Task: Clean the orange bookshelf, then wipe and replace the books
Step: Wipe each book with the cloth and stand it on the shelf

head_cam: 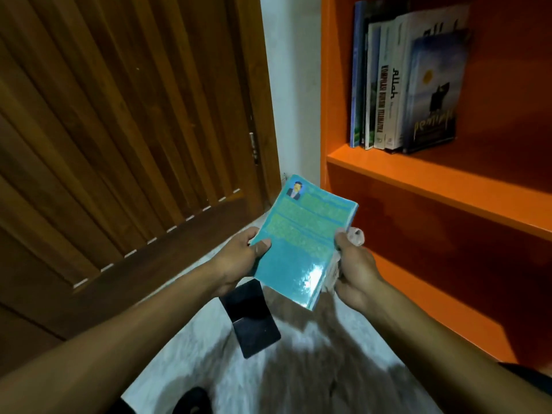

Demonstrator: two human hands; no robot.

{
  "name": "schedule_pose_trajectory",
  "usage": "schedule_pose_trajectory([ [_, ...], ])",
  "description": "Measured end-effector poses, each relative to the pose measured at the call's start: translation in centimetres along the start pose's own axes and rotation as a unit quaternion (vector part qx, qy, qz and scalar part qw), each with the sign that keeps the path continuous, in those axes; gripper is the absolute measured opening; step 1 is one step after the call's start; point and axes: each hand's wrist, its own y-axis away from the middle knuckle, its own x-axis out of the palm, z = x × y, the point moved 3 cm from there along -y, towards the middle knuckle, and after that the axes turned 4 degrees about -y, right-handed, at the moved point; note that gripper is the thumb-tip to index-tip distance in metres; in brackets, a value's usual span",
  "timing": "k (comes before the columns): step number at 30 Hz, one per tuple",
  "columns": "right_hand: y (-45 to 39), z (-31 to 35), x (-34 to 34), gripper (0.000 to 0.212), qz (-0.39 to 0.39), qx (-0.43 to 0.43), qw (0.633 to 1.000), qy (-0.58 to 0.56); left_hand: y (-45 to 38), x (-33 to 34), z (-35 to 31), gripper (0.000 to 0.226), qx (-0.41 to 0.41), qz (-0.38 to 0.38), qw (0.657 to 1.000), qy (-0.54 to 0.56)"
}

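Gripping teal book (301,243) – 2 hands, cloth (357,236) underneath

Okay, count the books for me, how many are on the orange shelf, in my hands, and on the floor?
Books standing on the orange shelf: 6, from the leftmost to the front one
Teal book held by left hand and right hand: 1
Dark book on floor: 1
Total: 8

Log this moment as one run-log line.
left hand: holds book | right hand: book and cloth | shelf: books standing
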Motion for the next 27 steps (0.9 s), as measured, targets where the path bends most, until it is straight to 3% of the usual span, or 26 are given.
schedule_pose_trajectory([
  [3,-0.1,-0.5,0.0,0.021,0.041,-0.002,0.999,0.023,0.3,0.5,0.3,0.014,0.064,-0.068,0.981,-0.169],
  [5,0.1,-0.2,-0.1,0.021,0.055,-0.014,0.998,0.024,0.4,0.8,0.7,0.018,0.082,-0.077,0.976,-0.189],
  [11,0.2,0.8,-0.1,0.029,0.117,0.01,0.993,0.03,0.5,0.5,0.3,0.03,0.054,-0.063,0.994,-0.067],
  [15,0.8,0.6,0.5,0.028,0.155,0.014,0.985,0.075,1.0,0.4,-0.6,0.021,0.065,-0.064,0.995,0.042],
  [19,0.6,1.0,0.5,0.034,0.109,-0.018,0.99,0.086,1.2,0.1,-1.0,0.013,0.091,-0.084,0.99,0.068],
  [22,0.2,2.3,-0.1,0.042,0.008,-0.073,0.995,0.061,1.4,-0.1,-1.1,0.019,0.099,-0.087,0.99,0.045],
  [24,0.4,3.8,-0.2,0.046,-0.032,-0.163,0.983,0.073,1.7,0.1,-1.1,0.02,0.107,-0.082,0.99,0.042],
  [27,1.0,5.5,0.6,0.05,0.005,-0.37,0.901,0.227,2.0,1.1,-1.4,0.02,0.117,-0.059,0.99,0.05],
])
